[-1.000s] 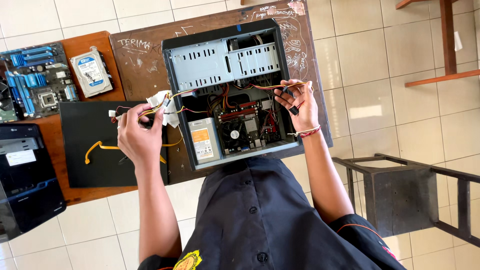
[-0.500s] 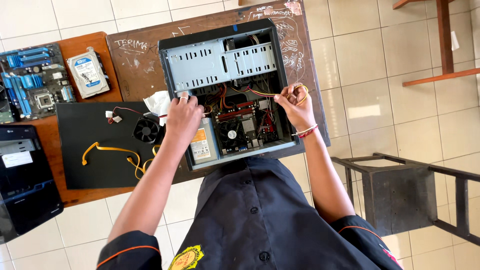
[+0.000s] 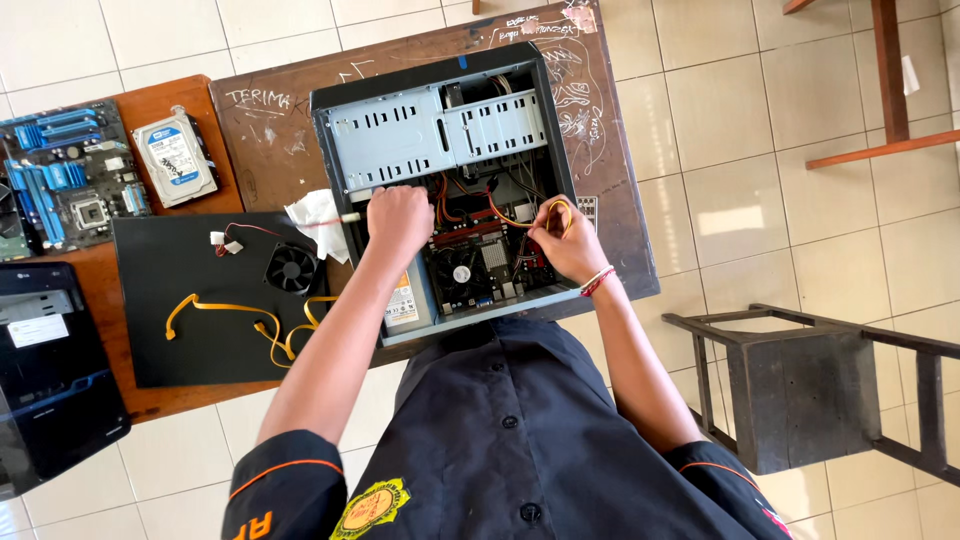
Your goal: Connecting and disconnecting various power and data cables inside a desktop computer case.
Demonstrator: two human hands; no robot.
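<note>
Reaching into the open computer case [image 3: 400,140], both hands [image 3: 398,222] crowd its cables [image 3: 500,215].

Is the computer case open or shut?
Open: the case lies on its side, panel off, with drive bays, cables and board exposed; both hands reach inside.

A black-and-silver computer case [image 3: 440,130] holds orange cables [image 3: 505,215], beside a blue motherboard [image 3: 60,180] and yellow ribbon cable [image 3: 235,320].

Bare sheet-metal computer case [image 3: 440,140], dull grey and matt, sitting on a scuffed, chalk-scribbled wooden table [image 3: 270,150] — worn rough. Inside, glossy orange and red plastic-sheathed cables [image 3: 500,215]. Beside it a smooth matt black panel [image 3: 190,320], a crumpled white tissue [image 3: 318,215] — and a hard drive [image 3: 175,160] with shiny metal casing.
</note>
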